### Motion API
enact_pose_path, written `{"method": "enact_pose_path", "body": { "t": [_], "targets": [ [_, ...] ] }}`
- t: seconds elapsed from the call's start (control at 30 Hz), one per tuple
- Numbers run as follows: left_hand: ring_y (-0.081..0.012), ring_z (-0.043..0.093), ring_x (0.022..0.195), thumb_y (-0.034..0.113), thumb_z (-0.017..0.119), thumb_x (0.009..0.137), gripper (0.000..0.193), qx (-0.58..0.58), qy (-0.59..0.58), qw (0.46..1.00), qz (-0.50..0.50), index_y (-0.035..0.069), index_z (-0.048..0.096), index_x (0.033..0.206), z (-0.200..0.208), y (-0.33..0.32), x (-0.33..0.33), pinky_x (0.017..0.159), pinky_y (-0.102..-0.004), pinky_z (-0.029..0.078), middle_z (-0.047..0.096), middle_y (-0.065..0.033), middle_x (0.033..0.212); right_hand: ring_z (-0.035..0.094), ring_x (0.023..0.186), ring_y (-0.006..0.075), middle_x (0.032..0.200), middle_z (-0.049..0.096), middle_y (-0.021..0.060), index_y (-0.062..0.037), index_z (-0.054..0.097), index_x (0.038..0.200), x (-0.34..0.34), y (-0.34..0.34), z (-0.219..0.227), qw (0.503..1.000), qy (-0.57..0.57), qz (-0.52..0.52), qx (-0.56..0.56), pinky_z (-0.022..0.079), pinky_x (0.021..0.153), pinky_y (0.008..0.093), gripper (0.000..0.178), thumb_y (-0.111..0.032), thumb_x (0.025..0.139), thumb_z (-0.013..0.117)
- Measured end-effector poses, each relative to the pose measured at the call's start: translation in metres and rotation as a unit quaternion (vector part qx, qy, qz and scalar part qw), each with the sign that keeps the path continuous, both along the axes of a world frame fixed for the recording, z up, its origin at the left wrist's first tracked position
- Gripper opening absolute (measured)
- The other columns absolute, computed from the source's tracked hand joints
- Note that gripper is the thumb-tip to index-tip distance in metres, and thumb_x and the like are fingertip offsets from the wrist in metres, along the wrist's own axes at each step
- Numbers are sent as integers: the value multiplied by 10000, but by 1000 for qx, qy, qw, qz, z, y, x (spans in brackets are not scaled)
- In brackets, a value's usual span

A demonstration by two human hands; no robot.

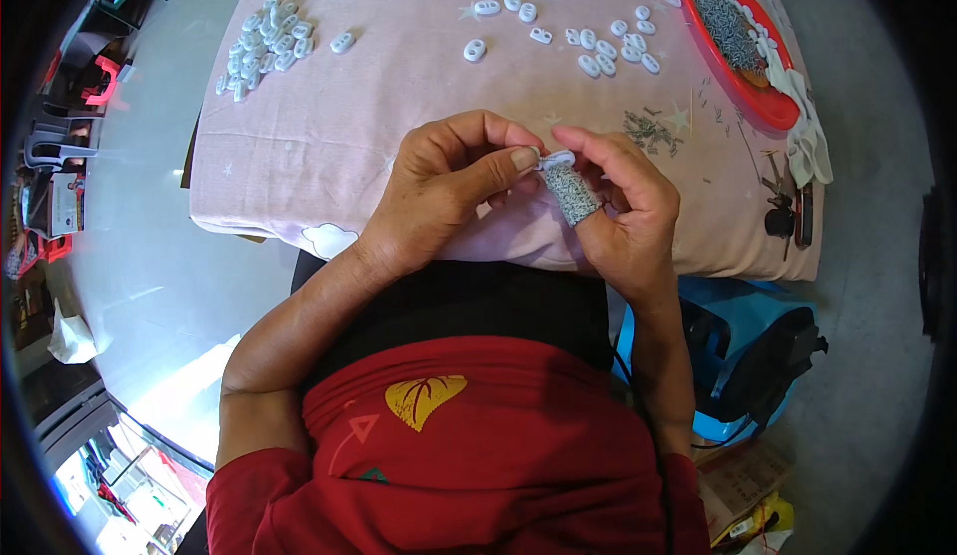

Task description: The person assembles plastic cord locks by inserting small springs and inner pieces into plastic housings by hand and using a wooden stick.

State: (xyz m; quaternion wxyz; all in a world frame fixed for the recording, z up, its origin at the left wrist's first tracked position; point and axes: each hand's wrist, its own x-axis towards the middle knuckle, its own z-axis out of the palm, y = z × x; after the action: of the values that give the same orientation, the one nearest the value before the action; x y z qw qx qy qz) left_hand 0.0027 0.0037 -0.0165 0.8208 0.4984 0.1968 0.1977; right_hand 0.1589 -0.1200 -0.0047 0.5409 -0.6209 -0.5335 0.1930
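Note:
Above the near part of the cloth-covered table, my two hands meet fingertip to fingertip. A small white oval plastic piece [559, 159] is gripped in my right hand [638, 201], whose thumb wears a grey speckled knitted sleeve [572, 194]. My left hand [434, 181] pinches thumb against index finger at the left end of that piece. Whatever lies between those left fingertips is too small to make out. Small grey screws [650, 134] lie loose on the cloth just beyond my right hand.
Similar white pieces form a heap [261, 47] at the far left; others [598, 52] are scattered along the back. A red tray [788, 115] of screws stands far right, white gloves [812, 141] over its edge. Keys [778, 196] rest near the right table edge, above a blue container [743, 301].

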Motion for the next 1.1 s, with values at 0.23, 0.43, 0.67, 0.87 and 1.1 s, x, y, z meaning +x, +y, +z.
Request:
{"method": "enact_pose_path", "body": {
  "t": [0.23,0.43,0.67,0.87,1.1],
  "targets": [
    [-58,585,768,118,623,977,142,1,4,1000,-3,15,655,1070,3,0,0,668,-194,447,688,-37,894,598,872,87,1010,637,56,64,609,1182,-4,-5,-7,989,144,16,-21,491,786,207,322,102,862,618],
    [-56,601,796,130,649,964,151,-26,17,1000,-1,13,671,1056,6,1,-1,679,-196,473,686,-18,912,612,977,109,1031,640,70,68,612,1168,-5,-10,3,988,154,-4,1,496,875,232,315,133,863,569],
    [-23,551,721,89,664,950,131,35,14,999,22,23,677,1063,2,-5,3,627,-165,440,679,0,901,614,976,117,1034,641,75,78,608,1165,1,-14,2,978,203,11,-38,491,893,241,341,155,840,536],
    [-55,600,808,57,658,944,133,59,18,998,16,-25,674,1047,1,-6,3,734,-203,504,681,-24,911,618,991,127,1048,648,95,89,605,1168,7,-16,1,968,240,44,-58,492,902,248,346,143,836,524],
    [-57,603,806,59,660,943,133,73,14,997,21,-30,676,1041,1,-7,4,735,-204,506,683,-29,907,622,992,129,1047,655,99,89,610,1159,7,-14,0,966,245,56,-59,493,903,251,333,129,839,528]
  ]
}}
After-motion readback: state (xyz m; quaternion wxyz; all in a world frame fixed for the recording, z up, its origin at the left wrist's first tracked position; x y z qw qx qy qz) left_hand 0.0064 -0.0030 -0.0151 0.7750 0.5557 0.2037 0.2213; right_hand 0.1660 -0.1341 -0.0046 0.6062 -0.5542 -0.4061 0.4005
